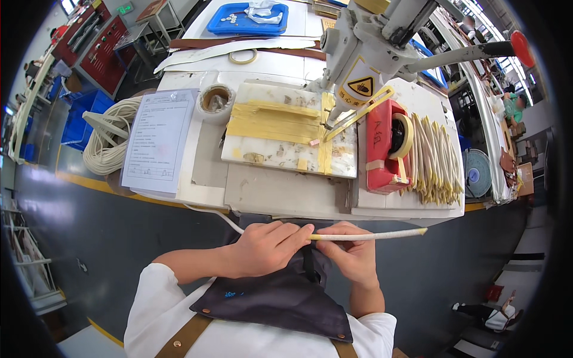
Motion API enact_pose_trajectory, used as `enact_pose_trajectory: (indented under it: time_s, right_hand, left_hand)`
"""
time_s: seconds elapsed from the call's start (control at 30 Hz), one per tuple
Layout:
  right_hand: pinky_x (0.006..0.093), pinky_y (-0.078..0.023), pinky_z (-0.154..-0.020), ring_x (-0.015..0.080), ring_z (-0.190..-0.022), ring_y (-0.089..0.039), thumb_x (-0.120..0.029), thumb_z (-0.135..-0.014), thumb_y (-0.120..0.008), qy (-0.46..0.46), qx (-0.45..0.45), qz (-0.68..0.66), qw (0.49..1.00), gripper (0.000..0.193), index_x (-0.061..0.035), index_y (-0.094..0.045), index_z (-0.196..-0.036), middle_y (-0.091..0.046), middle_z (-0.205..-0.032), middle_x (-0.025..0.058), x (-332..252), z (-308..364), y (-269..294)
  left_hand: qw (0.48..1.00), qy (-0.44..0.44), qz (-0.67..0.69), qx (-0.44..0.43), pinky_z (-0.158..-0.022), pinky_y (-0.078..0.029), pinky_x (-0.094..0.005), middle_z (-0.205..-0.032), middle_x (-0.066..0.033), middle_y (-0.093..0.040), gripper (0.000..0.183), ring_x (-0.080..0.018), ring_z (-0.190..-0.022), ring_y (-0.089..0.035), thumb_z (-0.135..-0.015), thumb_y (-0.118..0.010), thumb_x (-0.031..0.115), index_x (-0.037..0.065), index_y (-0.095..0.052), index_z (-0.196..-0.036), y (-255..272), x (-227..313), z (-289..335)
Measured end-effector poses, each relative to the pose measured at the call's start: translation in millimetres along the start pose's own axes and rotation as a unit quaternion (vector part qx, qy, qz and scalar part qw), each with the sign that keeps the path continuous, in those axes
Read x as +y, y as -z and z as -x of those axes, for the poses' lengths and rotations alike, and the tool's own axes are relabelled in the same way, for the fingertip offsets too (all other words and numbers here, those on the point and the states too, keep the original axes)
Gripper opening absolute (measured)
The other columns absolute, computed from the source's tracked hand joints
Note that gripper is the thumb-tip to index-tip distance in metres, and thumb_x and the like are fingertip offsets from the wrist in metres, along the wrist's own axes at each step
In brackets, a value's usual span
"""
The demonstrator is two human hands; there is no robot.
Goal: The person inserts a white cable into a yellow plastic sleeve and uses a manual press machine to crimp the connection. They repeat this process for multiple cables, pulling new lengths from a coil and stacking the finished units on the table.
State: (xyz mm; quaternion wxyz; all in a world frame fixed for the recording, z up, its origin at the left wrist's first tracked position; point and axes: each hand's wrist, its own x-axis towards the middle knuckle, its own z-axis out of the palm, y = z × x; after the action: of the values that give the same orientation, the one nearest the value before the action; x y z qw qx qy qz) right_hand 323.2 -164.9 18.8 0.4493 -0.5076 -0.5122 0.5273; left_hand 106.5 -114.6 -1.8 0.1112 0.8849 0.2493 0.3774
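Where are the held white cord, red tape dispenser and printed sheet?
White cord (391,235): head view, its right-hand stretch.
Red tape dispenser (378,153): head view, its body.
Printed sheet (159,141): head view, its middle.

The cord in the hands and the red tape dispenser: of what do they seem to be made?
Cord: probably braided or woven textile, matte off-white, as it curves softly with little shine; its core is hidden.
Red tape dispenser: likely moulded hard plastic, fairly smooth, judging by its even colour and rounded edges.
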Motion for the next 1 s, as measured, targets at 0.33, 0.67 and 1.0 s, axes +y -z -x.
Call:
enact_pose_trajectory:
  time_s: [0.33,0.67,1.0]
  right_hand:
    - [0.0320,-0.054,-0.059,0.0238,-0.072,-0.069,0.006,-0.077,-0.074,0.181,-0.031,0.238,0.954,0.019,-0.0036,-0.070,-0.093,-0.070,-0.084,0.0092,-8.8,-11.6,5.7]
    - [0.0298,-0.054,-0.062,0.0198,-0.073,-0.068,0.005,-0.076,-0.077,0.242,-0.046,0.023,0.969,0.023,-0.0016,-0.074,-0.097,-0.070,-0.084,0.0083,27.4,-25.9,7.2]
    - [0.0239,-0.051,-0.056,0.0148,-0.067,-0.064,0.004,-0.079,-0.078,0.059,0.025,-0.221,0.973,0.021,0.0046,-0.074,-0.100,-0.067,-0.089,0.0139,38.3,-3.2,-20.6]
  left_hand:
    - [0.798,0.310,0.491,-0.162,-0.041,-0.034,-0.0260,-0.058,0.0000,-0.049,0.022,-0.0064,-0.047,-0.045,-0.099,-0.065,0.020,-0.002,-0.068,-0.098,5.0,2.4,-3.8]
    - [0.340,0.448,0.794,-0.228,-0.039,-0.029,-0.0210,-0.061,-0.0005,-0.055,0.030,-0.0034,-0.044,-0.039,-0.102,-0.061,0.026,-0.003,-0.069,-0.097,-6.7,-8.5,7.1]
    - [0.994,0.073,0.078,0.035,-0.041,-0.042,-0.0269,-0.063,-0.0054,-0.059,0.017,-0.0136,-0.048,-0.057,-0.089,-0.075,0.015,0.001,-0.070,-0.095,-4.9,13.3,0.4]
